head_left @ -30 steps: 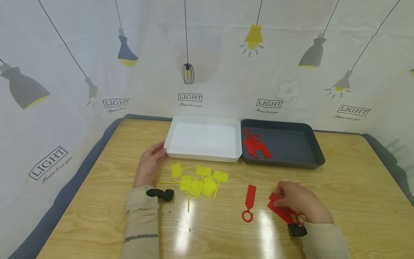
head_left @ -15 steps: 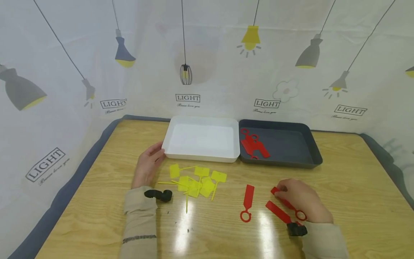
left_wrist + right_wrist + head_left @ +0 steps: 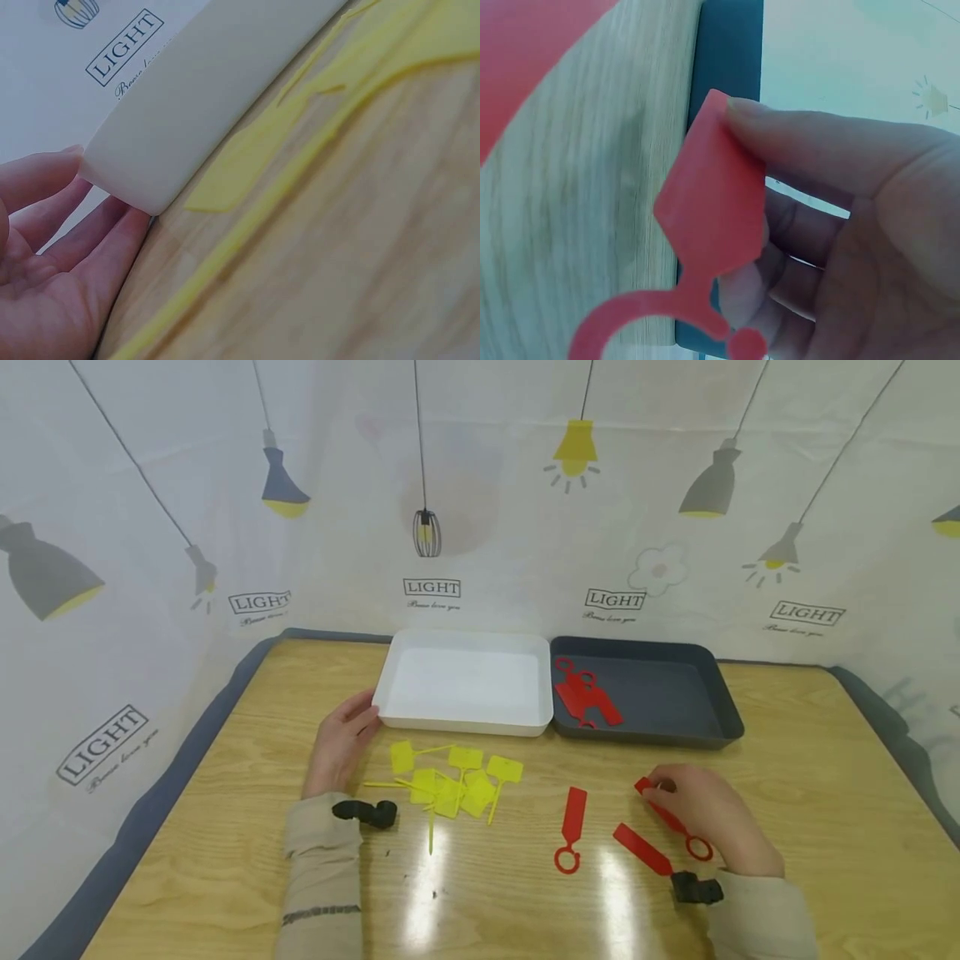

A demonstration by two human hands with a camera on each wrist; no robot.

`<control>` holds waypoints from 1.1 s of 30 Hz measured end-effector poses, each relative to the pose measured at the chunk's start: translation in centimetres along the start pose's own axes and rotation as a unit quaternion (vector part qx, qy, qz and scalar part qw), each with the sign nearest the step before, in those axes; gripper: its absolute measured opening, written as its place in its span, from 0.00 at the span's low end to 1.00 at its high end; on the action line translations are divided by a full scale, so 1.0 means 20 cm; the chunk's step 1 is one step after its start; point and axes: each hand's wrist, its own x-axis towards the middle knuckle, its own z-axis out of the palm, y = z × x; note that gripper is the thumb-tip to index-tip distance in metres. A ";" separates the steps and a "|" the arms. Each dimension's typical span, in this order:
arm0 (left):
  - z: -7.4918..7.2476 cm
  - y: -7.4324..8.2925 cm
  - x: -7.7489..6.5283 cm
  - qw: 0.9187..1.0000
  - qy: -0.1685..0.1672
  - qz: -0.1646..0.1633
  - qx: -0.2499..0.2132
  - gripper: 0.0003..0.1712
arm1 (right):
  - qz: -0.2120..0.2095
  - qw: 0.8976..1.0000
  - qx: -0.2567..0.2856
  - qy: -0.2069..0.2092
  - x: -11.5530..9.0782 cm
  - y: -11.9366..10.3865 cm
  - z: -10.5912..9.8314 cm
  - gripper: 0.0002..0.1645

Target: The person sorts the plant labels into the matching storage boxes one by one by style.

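Observation:
My right hand (image 3: 705,810) pinches a red plastic tag (image 3: 712,199) between thumb and fingers, its ring end (image 3: 699,847) hanging toward the wrist. A second red tag (image 3: 642,848) lies below that hand, partly hidden by the wrist camera. Another red tag (image 3: 573,814) with its ring toward me lies further left. My left hand (image 3: 341,739) touches the near left corner of the white tray (image 3: 463,725), fingers fairly straight. In the left wrist view, the thumb is at the rim of the tray wall (image 3: 157,142) and the fingertips are lower on it.
Several yellow tags (image 3: 447,795) with thin stems lie in a pile before the white tray. A dark grey tray (image 3: 667,693) stands against its right side, with several red tags (image 3: 588,697) at its left end. A printed curtain (image 3: 510,510) hangs behind the table (image 3: 517,902).
My right hand has lifted one red tag off another and drawn it up and slightly right, leaving the lower one on the table. My left hand stays at the white tray's corner.

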 end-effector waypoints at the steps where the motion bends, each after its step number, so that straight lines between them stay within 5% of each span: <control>1: 0.00 0.00 0.00 1.000 0.001 -0.001 0.001 0.26 | -0.002 1.000 0.002 0.003 0.00 0.00 0.00 0.05; 33: 0.00 0.00 0.01 1.000 0.004 -0.010 0.004 0.26 | 0.036 0.998 0.026 0.038 -0.01 0.03 -0.04 0.17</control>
